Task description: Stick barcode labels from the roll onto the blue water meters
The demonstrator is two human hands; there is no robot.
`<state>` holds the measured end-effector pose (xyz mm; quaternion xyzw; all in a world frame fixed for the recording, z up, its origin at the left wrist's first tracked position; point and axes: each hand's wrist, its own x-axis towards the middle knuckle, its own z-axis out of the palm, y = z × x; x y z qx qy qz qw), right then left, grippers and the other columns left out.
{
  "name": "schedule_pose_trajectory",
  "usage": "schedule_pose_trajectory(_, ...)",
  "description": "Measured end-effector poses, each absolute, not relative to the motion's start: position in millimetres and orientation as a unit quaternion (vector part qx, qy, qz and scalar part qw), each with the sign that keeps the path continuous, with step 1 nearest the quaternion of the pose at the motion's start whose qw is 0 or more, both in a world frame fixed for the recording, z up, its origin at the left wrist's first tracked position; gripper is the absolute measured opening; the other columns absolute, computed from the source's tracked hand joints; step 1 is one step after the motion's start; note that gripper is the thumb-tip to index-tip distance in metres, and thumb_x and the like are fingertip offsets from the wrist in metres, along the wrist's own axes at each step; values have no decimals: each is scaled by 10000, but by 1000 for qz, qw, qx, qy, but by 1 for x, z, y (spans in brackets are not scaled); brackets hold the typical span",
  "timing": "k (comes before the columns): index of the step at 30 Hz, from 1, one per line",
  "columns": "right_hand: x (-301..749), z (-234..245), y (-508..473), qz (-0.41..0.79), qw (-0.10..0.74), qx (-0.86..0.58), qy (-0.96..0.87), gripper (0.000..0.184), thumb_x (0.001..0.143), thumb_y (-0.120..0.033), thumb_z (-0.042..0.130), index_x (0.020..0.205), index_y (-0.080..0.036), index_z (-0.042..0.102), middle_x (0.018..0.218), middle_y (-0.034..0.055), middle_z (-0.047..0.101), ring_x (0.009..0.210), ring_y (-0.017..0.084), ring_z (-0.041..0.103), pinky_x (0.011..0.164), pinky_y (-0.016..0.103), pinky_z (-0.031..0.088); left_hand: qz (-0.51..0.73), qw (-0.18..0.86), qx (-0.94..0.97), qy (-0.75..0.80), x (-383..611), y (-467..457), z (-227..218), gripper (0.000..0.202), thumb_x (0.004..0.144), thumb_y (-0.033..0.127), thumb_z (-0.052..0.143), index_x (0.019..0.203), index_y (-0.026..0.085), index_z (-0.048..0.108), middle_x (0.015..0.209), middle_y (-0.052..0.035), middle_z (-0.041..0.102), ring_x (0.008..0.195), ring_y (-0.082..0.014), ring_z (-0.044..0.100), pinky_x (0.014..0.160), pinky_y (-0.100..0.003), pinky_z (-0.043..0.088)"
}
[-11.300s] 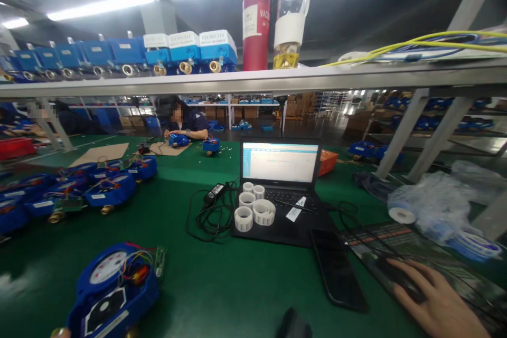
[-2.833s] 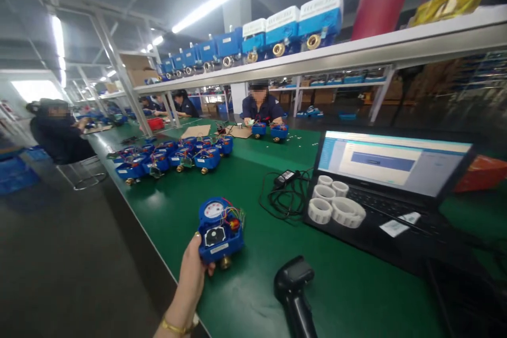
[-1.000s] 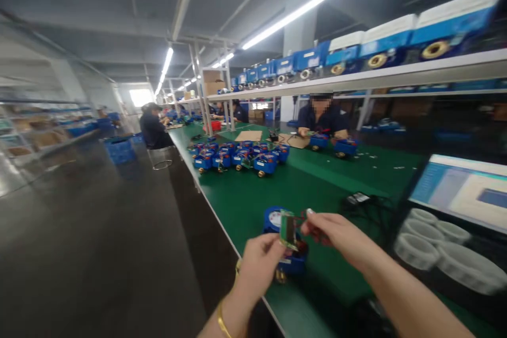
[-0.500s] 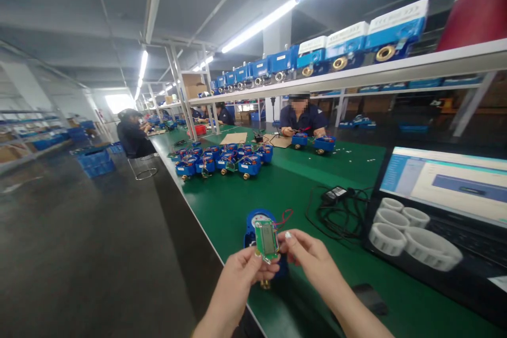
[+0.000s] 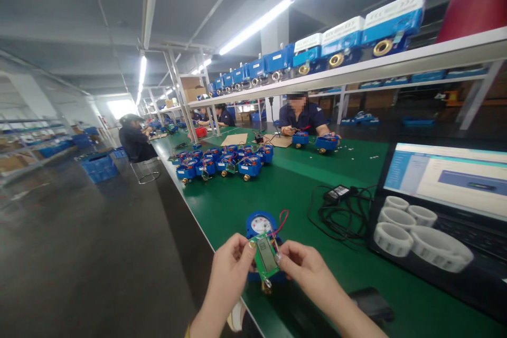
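A green circuit board point(image 5: 266, 256) with a grey LCD, its digits faintly showing, is held tilted between my two hands. My left hand point(image 5: 232, 264) pinches its left edge between thumb and fingers. At the right edge, by the thin wires, the fingertips of my right hand point(image 5: 303, 263) are closed on the board. Beneath it stands a blue water meter point(image 5: 259, 216) with a round white dial, partly covered by board and hands. A red wire point(image 5: 283, 219) loops up beside the dial. The meter's brass fitting point(image 5: 266, 288) points toward me.
Several blue meters point(image 5: 224, 161) are grouped farther up the green bench point(image 5: 222, 198). A black adapter with cables point(image 5: 340, 211) lies right, beside a laptop point(image 5: 459, 185) carrying white rolls point(image 5: 439, 245). A black object point(image 5: 372, 303) is near my right forearm. A co-worker point(image 5: 301, 113) sits opposite.
My left hand has shifted from beneath the board to its upper left edge. The board has turned and dropped slightly, digits now show, and more of the dial is visible.
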<state>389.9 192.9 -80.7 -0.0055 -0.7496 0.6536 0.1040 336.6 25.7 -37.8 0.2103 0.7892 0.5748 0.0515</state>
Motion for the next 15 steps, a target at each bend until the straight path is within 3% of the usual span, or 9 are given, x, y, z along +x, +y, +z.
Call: schedule_pose_trajectory(15, 392, -76, 191, 604, 102, -29, -790, 257, 732, -412, 463, 612, -185, 475, 552, -35, 394, 545, 127, 386, 523, 253, 283, 597, 60, 157, 784, 334, 31, -44, 350, 724, 508, 534, 595, 187, 481, 498, 10, 530, 445, -127, 503, 453, -219, 398)
